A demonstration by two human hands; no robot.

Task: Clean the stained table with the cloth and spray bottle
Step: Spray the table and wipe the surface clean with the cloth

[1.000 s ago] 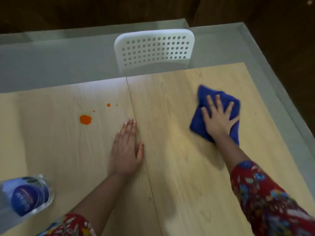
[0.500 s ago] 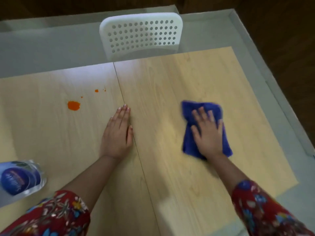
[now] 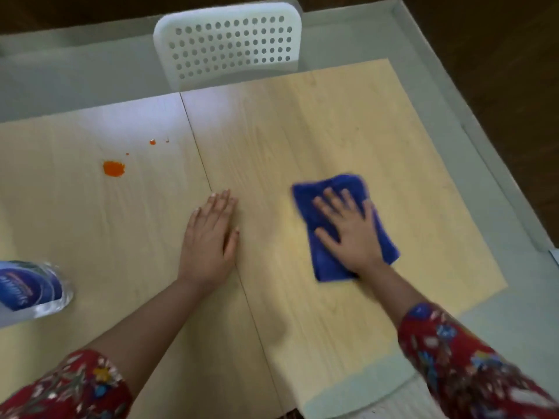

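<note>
Wiping looks to be the step in hand. In the head view the right grip point(image 3: 351, 234) lies flat with fingers spread, pressing the cloth point(image 3: 348, 182) onto the bench point(image 3: 302, 131), at three o'clock from the left grip point(image 3: 208, 237). The left grip rests open and flat on the wood by the seam point(image 3: 196, 152), holding nothing. The cloth's edges are blurred, which suggests a stroke. The stain point(image 3: 113, 168), an orange blot, sits at ten o'clock from the left grip, well apart from the cloth, with smaller spots point(image 3: 152, 142) at one o'clock from it. That patch looks untouched, so the next move likely calls for carrying the cloth across the seam toward nine o'clock, or for taking up the bottle point(image 3: 30, 285) first to wet the blot. The bottle, the only container, lies at eight o'clock, cut off by the frame's edge. It is clear with a blue label, and I cannot tell how much is in it. A chair point(image 3: 230, 40) stands at twelve o'clock beyond the bench.
</note>
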